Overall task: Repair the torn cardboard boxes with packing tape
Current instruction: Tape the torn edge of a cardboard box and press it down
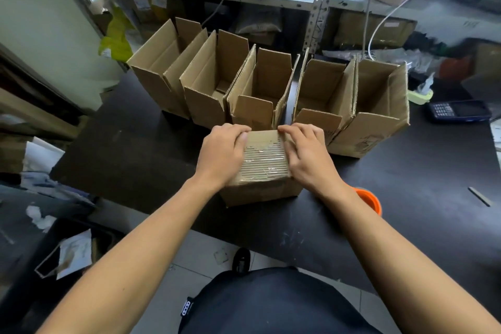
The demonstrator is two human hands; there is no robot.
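Left hand flat-ish on the left top edge of the small brown cardboard box, fingers bent over its far edge, thumb side pressing the top. Right hand mirrored on the right top edge, fingertips curled at the far corner, touching the top face; whether pinching tape or just pressing, cannot tell. Clear glossy packing tape across the box top, wrinkled, between both hands. Box sitting closed side up near the front edge of the black worktable. At 12 o'clock from the box, touching or just beside it: row of five open brown cardboard boxes, flaps up, running 10 to 2 o'clock. Orange round object at 4 o'clock, partly hidden by the right forearm. Dark blue calculator at 2 o'clock, well apart. Grey metal shelving with bags and cartons behind the row.
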